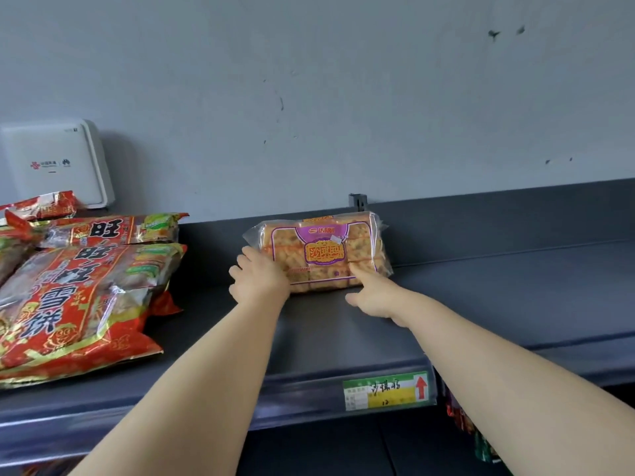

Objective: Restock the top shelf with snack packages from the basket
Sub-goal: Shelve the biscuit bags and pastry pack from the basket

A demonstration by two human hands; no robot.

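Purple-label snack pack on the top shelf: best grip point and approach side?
Take the purple-label pack by its short left and right ends, coming from the front. It lies long side across the shelf, back close to the wall, so rear access looks blocked. The left hand is at the left end; the right hand touches the front edge.

The left hand [259, 280] covers the snack pack's [323, 252] near-left corner. Red bags [68, 304] run off the left edge. The price label's [388, 389] print is illegible.
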